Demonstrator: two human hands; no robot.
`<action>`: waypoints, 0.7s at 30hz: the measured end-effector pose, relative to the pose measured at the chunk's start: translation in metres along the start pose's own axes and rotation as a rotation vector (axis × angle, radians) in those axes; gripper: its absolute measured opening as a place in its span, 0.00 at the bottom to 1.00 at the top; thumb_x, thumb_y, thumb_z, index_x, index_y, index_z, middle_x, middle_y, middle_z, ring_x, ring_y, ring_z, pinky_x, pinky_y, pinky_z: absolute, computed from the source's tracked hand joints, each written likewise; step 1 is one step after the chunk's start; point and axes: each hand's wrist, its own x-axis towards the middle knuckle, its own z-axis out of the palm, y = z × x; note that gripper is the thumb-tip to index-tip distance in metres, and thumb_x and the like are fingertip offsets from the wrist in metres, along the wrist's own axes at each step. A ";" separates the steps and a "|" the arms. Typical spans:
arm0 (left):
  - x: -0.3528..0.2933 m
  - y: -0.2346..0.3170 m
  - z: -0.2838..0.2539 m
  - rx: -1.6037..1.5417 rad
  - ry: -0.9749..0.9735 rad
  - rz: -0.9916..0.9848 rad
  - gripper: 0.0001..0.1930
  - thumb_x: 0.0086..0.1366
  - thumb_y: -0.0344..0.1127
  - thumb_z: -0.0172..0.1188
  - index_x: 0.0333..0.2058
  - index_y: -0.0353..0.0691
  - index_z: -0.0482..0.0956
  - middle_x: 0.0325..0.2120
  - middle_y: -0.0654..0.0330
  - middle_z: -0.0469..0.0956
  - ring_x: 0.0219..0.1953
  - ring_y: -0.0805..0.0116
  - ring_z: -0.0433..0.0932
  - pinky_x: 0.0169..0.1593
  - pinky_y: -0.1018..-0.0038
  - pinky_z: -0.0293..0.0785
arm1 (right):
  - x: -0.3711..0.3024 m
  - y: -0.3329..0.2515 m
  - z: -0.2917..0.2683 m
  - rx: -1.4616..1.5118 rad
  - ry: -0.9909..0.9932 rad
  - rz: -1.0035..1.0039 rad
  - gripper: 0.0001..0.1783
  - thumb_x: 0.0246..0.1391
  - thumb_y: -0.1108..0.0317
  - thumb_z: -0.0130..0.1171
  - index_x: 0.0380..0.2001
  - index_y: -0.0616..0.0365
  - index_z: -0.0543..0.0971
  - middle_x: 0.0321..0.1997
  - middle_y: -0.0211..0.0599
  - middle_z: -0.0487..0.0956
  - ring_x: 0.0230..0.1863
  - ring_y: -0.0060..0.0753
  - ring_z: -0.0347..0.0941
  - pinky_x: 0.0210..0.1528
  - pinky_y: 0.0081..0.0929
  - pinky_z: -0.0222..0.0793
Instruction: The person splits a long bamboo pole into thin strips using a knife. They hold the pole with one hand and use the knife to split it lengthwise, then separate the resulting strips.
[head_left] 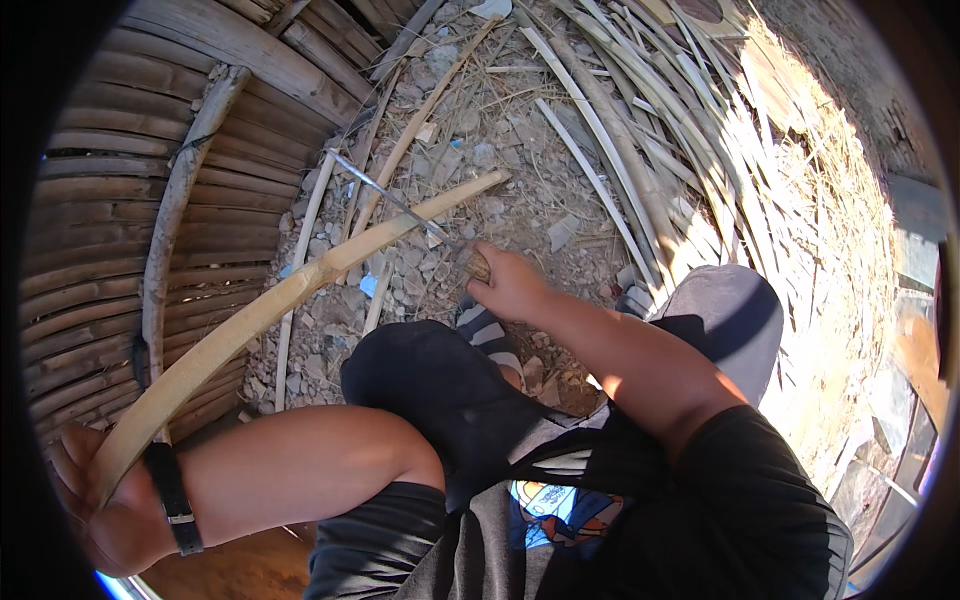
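My left hand [105, 525], a black band at its wrist, is closed around the near end of a long pale bamboo strip [255, 320] at the lower left. The strip slants up to the right, with a node partway along. My right hand [515, 285] is wrapped round the short wooden handle [473, 263] of a knife. Its long narrow blade [375, 185] points up and left and crosses the strip near the far end. Whether the edge touches the strip, I cannot tell.
A wall of bamboo slats [105, 240] with a pole [180, 200] stands at the left. Rubble and straw cover the ground [480, 150]. Several long split bamboo strips [610, 130] lie in a heap at the upper right. My bent knees [405, 385] are below the strip.
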 end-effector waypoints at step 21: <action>-0.003 0.001 -0.003 -0.855 -0.003 -0.314 0.19 0.64 0.30 0.52 0.20 0.50 0.52 0.18 0.68 0.48 0.22 0.74 0.48 0.31 0.71 0.45 | -0.013 -0.036 -0.018 0.018 -0.098 -0.008 0.22 0.47 0.64 0.63 0.43 0.65 0.73 0.33 0.58 0.79 0.37 0.56 0.79 0.40 0.44 0.73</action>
